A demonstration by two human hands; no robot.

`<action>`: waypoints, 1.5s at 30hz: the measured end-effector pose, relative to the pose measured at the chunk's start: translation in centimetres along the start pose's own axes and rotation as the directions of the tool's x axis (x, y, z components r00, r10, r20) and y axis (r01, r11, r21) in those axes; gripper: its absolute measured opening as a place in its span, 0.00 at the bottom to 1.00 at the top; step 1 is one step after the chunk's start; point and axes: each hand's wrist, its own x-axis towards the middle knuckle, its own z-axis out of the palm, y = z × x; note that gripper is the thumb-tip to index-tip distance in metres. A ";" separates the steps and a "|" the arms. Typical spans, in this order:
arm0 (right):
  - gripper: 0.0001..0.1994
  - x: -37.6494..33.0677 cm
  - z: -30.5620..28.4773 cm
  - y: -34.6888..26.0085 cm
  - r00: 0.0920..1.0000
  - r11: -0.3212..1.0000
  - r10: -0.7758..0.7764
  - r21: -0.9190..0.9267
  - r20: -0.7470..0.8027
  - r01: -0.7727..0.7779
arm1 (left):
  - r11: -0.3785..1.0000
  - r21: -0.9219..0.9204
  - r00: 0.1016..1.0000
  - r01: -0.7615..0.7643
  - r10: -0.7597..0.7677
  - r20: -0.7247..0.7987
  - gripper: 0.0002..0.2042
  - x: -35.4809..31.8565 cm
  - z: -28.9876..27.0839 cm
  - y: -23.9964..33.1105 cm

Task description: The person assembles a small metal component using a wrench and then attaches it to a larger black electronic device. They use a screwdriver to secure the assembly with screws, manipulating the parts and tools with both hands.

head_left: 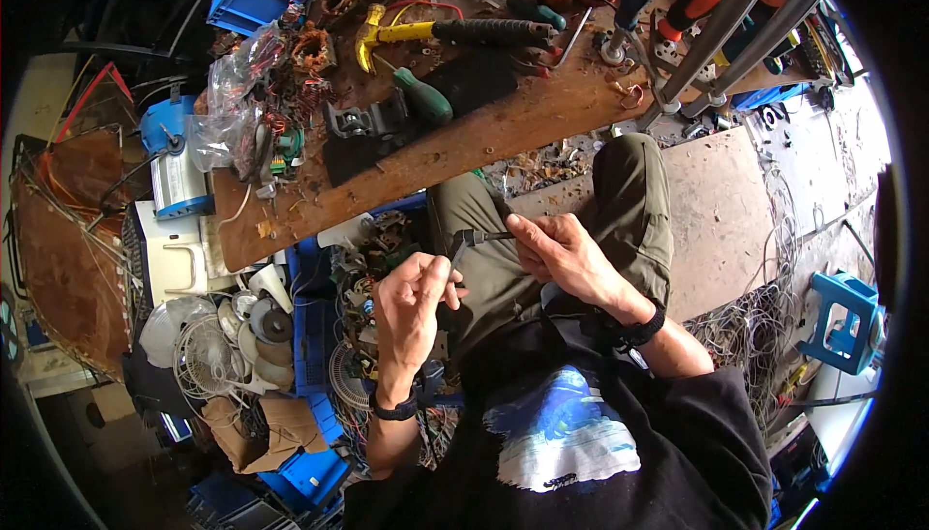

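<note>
Above my lap, my right hand [566,257] is closed, thumb and fingers pinching a small dark rod-like part [474,237]. Its blocky black end points left, toward my other hand. My left hand [414,300] is just left of it, fingers curled, with the thumb and index finger close together near a thin greyish strip below the block. Whether that strip is joined to the dark part, or what the left fingertips hold, is too small to tell. Beyond my hands, a wooden bench [464,157] carries a green-handled screwdriver [423,95] and a yellow hammer [416,32] with a black grip.
A metal bracket-like piece [360,121] and copper coils [314,49] lie on the bench. Metal legs [721,36] rise at the far right. A blue crate [312,327] of scrap stands left of my knees, near fan parts [213,351]. A blue stool [842,322] stands right, past tangled wires [731,365].
</note>
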 end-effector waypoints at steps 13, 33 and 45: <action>0.31 -0.5 0.8 -0.9 1.000 0.986 -0.009 -0.165 0.001 0.009 | 0.920 0.385 0.949 -0.078 0.187 -0.253 0.26 0.7 0.4 -0.7; 0.23 -1.0 0.7 -1.0 0.978 0.955 -0.177 -0.222 0.112 0.198 | 0.984 0.175 0.999 0.027 -0.033 0.030 0.16 0.9 1.2 -0.2; 0.21 -1.6 0.7 -0.3 0.960 0.938 -0.281 -0.214 -0.003 0.274 | 0.998 0.049 0.992 -0.051 0.045 0.120 0.17 0.7 1.2 -0.5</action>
